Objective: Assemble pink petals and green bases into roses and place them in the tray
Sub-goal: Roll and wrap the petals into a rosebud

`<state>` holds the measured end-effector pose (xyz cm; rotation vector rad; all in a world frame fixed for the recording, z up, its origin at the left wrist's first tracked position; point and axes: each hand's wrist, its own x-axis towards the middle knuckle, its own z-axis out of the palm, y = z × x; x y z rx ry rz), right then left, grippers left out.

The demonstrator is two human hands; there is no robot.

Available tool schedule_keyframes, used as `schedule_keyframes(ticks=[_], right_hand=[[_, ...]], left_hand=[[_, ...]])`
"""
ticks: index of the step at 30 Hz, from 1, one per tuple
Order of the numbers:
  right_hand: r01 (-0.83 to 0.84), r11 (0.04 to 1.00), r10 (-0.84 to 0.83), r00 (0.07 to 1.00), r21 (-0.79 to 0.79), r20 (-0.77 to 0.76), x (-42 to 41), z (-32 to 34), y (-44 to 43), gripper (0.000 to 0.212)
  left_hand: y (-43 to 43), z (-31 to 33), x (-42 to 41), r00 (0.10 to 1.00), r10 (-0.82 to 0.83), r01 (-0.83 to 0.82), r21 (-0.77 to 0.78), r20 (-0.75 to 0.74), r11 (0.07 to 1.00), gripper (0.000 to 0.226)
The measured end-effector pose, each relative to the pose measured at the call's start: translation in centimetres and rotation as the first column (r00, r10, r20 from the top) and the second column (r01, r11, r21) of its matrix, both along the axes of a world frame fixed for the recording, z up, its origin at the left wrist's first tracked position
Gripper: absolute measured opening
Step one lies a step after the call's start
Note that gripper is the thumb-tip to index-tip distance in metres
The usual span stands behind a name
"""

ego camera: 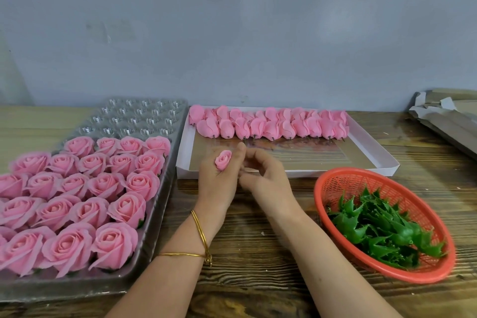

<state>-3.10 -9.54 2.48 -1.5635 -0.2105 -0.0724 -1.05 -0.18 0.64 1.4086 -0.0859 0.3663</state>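
My left hand [219, 181] grips a small pink rosebud [223, 159] upright in its curled fingers, over the table's middle. My right hand [263, 175] is just to its right with fingers curled, touching the left hand; whether it holds anything I cannot tell. Finished pink roses [77, 201] fill the near rows of a clear plastic tray [154, 227] on the left. Pink petal buds [268, 124] lie in rows at the back of a white box [361, 152]. Green bases [382, 230] are heaped in a red basket [335, 183] on the right.
The tray's far rows [139, 116] hold empty cups. Flattened grey cardboard [449, 116] lies at the far right against the wall. Bare wooden table [258, 253] shows between my forearms, which reach in from the bottom edge.
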Motion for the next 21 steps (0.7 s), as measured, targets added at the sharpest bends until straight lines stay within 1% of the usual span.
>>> schedule_keyframes(ticks=[2,3,5,7,9,12,14,16,19,21], right_hand=[[-0.017,0.993,0.022,0.999,-0.117,0.039,0.04,-0.2,-0.11,0.045],[-0.011,0.985,0.022,0.998,-0.17,0.063,0.13,-0.27,-0.2,0.049],[0.018,0.961,0.013,0.994,-0.274,0.109,0.27,-0.39,-0.23,0.053],[0.049,0.946,-0.006,0.991,-0.321,0.134,0.34,-0.68,-0.13,0.052],[0.092,0.944,-0.049,0.989,-0.316,0.142,0.42,-0.99,-0.09,0.049],[0.117,0.963,-0.097,0.991,-0.244,0.093,0.52,-0.97,-0.3,0.057],[0.073,0.975,-0.061,0.996,-0.211,0.063,0.53,-0.84,-0.48,0.063],[0.025,0.975,-0.011,0.998,-0.221,0.067,0.52,-0.81,-0.64,0.065],[-0.01,0.969,0.029,0.997,-0.247,0.072,0.46,-0.76,-0.75,0.064],[-0.02,0.967,0.043,0.995,-0.253,0.085,0.41,-0.68,-0.7,0.061]], left_hand=[[-0.08,-0.19,0.14,1.0,0.002,-0.003,-0.073,-0.025,0.997,0.036],[-0.1,-0.29,0.18,1.0,-0.005,0.003,-0.084,-0.03,0.996,0.035],[-0.14,-0.28,0.04,0.999,-0.035,0.033,-0.067,-0.018,0.997,0.023],[-0.16,-0.13,-0.19,0.997,-0.072,0.071,-0.057,-0.01,0.996,0.02],[-0.2,-0.08,-0.29,0.994,-0.106,0.103,-0.087,-0.02,0.991,0.017],[0.0,-0.02,-0.32,0.991,-0.131,0.128,-0.079,-0.035,0.989,0.011],[0.18,-0.08,-0.28,0.989,-0.139,0.138,-0.04,-0.047,0.99,0.008],[0.32,-0.2,-0.15,0.989,-0.138,0.139,0.005,-0.045,0.99,0.015],[0.51,-0.24,-0.01,0.988,-0.147,0.15,0.06,-0.041,0.987,0.022],[0.52,-0.24,-0.06,0.989,-0.145,0.147,0.06,-0.033,0.987,0.02]])
